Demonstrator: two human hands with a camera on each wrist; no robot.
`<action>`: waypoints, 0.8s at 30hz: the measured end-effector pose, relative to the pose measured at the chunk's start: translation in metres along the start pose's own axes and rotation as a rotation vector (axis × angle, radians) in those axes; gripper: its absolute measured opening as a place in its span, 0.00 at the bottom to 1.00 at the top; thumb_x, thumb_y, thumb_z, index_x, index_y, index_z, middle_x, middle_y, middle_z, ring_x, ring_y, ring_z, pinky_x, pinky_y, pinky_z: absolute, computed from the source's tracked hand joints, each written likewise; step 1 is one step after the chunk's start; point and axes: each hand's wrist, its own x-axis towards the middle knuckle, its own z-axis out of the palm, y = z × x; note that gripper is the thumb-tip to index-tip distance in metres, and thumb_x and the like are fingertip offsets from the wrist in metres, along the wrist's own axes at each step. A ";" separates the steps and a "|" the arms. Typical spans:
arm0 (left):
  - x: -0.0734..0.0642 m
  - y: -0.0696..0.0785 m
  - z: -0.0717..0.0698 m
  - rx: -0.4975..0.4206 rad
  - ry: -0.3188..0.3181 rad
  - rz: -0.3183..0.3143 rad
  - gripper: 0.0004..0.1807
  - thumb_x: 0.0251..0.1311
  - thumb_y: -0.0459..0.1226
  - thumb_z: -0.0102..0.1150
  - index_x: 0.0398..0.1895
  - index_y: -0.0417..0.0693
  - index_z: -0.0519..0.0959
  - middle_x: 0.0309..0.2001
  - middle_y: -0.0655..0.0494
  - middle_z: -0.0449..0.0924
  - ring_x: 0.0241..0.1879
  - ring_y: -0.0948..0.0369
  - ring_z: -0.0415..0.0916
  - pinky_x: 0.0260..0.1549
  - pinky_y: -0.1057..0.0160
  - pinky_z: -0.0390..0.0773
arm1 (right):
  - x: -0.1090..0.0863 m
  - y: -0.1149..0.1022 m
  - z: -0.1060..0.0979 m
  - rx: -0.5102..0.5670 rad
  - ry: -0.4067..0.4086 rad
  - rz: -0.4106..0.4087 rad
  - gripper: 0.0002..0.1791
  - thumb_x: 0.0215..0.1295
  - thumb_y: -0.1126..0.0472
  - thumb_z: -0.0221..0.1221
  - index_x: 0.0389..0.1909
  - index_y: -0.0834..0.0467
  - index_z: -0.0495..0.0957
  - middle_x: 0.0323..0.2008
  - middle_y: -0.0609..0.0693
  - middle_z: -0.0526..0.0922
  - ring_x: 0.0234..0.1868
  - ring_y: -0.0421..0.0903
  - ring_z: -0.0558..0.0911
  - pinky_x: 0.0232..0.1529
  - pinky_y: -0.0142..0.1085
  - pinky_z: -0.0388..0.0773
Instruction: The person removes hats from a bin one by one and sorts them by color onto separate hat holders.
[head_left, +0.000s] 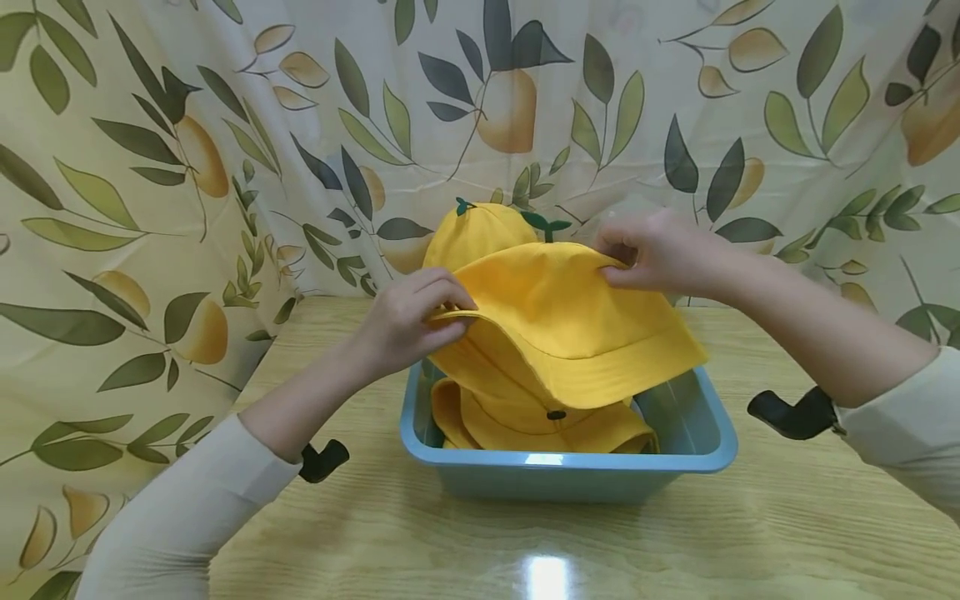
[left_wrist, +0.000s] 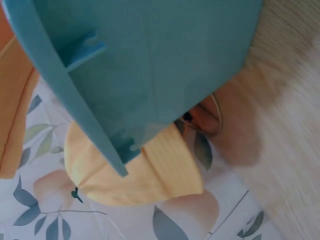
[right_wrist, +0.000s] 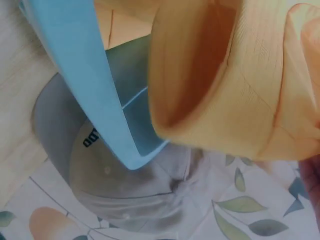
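A yellow bucket hat point(head_left: 570, 312) with a green sprout on top is held above the blue basin point(head_left: 562, 461). My left hand point(head_left: 412, 321) pinches its brim on the left, thumb below and fingers above. On the other side, my right hand point(head_left: 660, 254) grips the hat's upper right part between thumb and fingers. Below it, more yellow hat fabric point(head_left: 517, 421) with a dark toggle lies in the basin. The held hat point(right_wrist: 250, 90) fills the upper right of the right wrist view. My left hand does not show in the left wrist view.
Behind the basin is another yellow hat point(head_left: 480, 229) with a small green sprout. The right wrist view shows a grey-beige cap point(right_wrist: 135, 190) with dark lettering beyond the basin. Leaf-patterned cloth point(head_left: 300, 167) hangs behind the wooden table point(head_left: 360, 517).
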 end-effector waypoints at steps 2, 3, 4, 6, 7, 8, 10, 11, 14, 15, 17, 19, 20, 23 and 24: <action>0.004 0.000 0.000 0.013 0.024 0.000 0.07 0.44 0.27 0.63 0.27 0.41 0.76 0.27 0.53 0.77 0.28 0.63 0.71 0.28 0.71 0.73 | -0.001 0.001 0.003 -0.040 0.021 -0.021 0.12 0.47 0.70 0.64 0.22 0.52 0.71 0.20 0.42 0.69 0.23 0.38 0.66 0.22 0.29 0.65; 0.006 0.000 0.000 0.020 0.040 -0.001 0.06 0.44 0.27 0.63 0.26 0.41 0.76 0.26 0.53 0.76 0.27 0.62 0.71 0.28 0.71 0.73 | -0.001 0.002 0.005 -0.066 0.042 -0.038 0.11 0.47 0.70 0.64 0.22 0.53 0.72 0.20 0.43 0.70 0.23 0.38 0.66 0.22 0.29 0.66; 0.007 0.000 0.001 0.025 0.059 -0.004 0.06 0.44 0.27 0.62 0.25 0.41 0.75 0.25 0.53 0.76 0.27 0.62 0.70 0.27 0.70 0.72 | -0.001 0.002 0.006 -0.078 0.051 -0.032 0.11 0.47 0.70 0.63 0.23 0.53 0.72 0.20 0.43 0.70 0.23 0.39 0.67 0.23 0.30 0.66; 0.011 0.001 0.001 0.046 0.095 -0.014 0.05 0.44 0.27 0.61 0.24 0.40 0.75 0.24 0.53 0.76 0.26 0.61 0.69 0.26 0.70 0.72 | 0.000 0.002 0.008 -0.088 0.075 -0.030 0.08 0.46 0.69 0.63 0.24 0.55 0.75 0.21 0.45 0.74 0.24 0.41 0.70 0.24 0.32 0.69; 0.012 0.002 0.002 0.054 0.107 -0.022 0.04 0.44 0.28 0.61 0.23 0.41 0.75 0.24 0.53 0.76 0.25 0.62 0.68 0.25 0.70 0.71 | 0.000 0.002 0.009 -0.088 0.099 -0.038 0.07 0.46 0.69 0.63 0.25 0.56 0.76 0.22 0.46 0.75 0.24 0.41 0.71 0.25 0.33 0.70; 0.013 0.003 0.003 0.067 0.118 -0.030 0.04 0.44 0.28 0.60 0.22 0.41 0.74 0.24 0.53 0.76 0.24 0.62 0.67 0.24 0.70 0.70 | 0.001 -0.001 0.008 -0.082 0.108 -0.024 0.06 0.47 0.68 0.63 0.27 0.57 0.77 0.23 0.47 0.77 0.25 0.41 0.73 0.26 0.34 0.72; 0.016 0.005 0.004 0.097 0.131 -0.054 0.03 0.45 0.29 0.60 0.22 0.41 0.75 0.23 0.53 0.75 0.24 0.61 0.67 0.24 0.70 0.69 | 0.006 -0.009 0.006 -0.049 0.166 -0.045 0.07 0.47 0.67 0.63 0.30 0.60 0.78 0.25 0.49 0.79 0.25 0.42 0.76 0.26 0.35 0.75; 0.017 0.006 0.005 0.112 0.133 -0.066 0.03 0.45 0.29 0.59 0.22 0.41 0.75 0.23 0.54 0.75 0.24 0.61 0.67 0.23 0.70 0.69 | 0.009 -0.014 0.004 -0.044 0.206 -0.073 0.09 0.46 0.66 0.64 0.31 0.61 0.78 0.26 0.50 0.81 0.26 0.43 0.78 0.28 0.35 0.76; 0.023 0.009 0.007 0.176 0.137 -0.106 0.03 0.46 0.31 0.59 0.22 0.42 0.75 0.22 0.55 0.74 0.23 0.61 0.67 0.22 0.70 0.68 | 0.019 -0.038 -0.005 -0.026 0.293 -0.137 0.12 0.45 0.64 0.65 0.33 0.62 0.79 0.27 0.51 0.82 0.27 0.43 0.80 0.27 0.33 0.76; 0.024 0.010 0.007 0.195 0.135 -0.115 0.03 0.46 0.31 0.59 0.23 0.43 0.75 0.22 0.55 0.74 0.22 0.61 0.66 0.22 0.70 0.67 | 0.022 -0.046 -0.007 -0.020 0.314 -0.171 0.12 0.45 0.64 0.66 0.33 0.62 0.79 0.27 0.51 0.82 0.27 0.42 0.80 0.27 0.32 0.76; 0.028 0.012 0.008 0.229 0.131 -0.127 0.03 0.47 0.32 0.59 0.23 0.43 0.75 0.21 0.55 0.73 0.22 0.62 0.65 0.20 0.70 0.66 | 0.027 -0.061 -0.008 -0.038 0.300 -0.194 0.14 0.46 0.61 0.66 0.34 0.62 0.78 0.27 0.51 0.82 0.28 0.43 0.80 0.28 0.33 0.76; 0.031 0.012 0.008 0.259 0.127 -0.131 0.03 0.47 0.32 0.59 0.23 0.42 0.75 0.21 0.55 0.73 0.21 0.63 0.64 0.20 0.70 0.66 | 0.032 -0.072 -0.006 -0.063 0.276 -0.225 0.15 0.47 0.60 0.66 0.35 0.63 0.78 0.28 0.52 0.82 0.28 0.44 0.79 0.29 0.35 0.77; 0.032 0.013 0.008 0.266 0.124 -0.131 0.03 0.47 0.32 0.59 0.23 0.42 0.75 0.21 0.55 0.73 0.21 0.63 0.64 0.19 0.70 0.66 | 0.034 -0.077 -0.003 -0.081 0.264 -0.235 0.14 0.48 0.60 0.65 0.35 0.63 0.78 0.29 0.53 0.82 0.28 0.44 0.78 0.28 0.35 0.77; 0.035 0.013 0.007 0.286 0.126 -0.114 0.03 0.47 0.32 0.59 0.23 0.42 0.75 0.21 0.55 0.73 0.20 0.62 0.64 0.19 0.70 0.66 | 0.037 -0.083 0.005 -0.146 0.264 -0.259 0.09 0.48 0.64 0.64 0.31 0.64 0.77 0.26 0.54 0.79 0.24 0.45 0.74 0.24 0.33 0.75; 0.036 0.014 0.006 0.290 0.127 -0.105 0.03 0.46 0.31 0.59 0.23 0.42 0.75 0.21 0.54 0.73 0.20 0.62 0.64 0.19 0.70 0.66 | 0.036 -0.082 0.008 -0.163 0.273 -0.264 0.08 0.48 0.66 0.63 0.29 0.64 0.77 0.24 0.53 0.78 0.22 0.44 0.72 0.22 0.32 0.73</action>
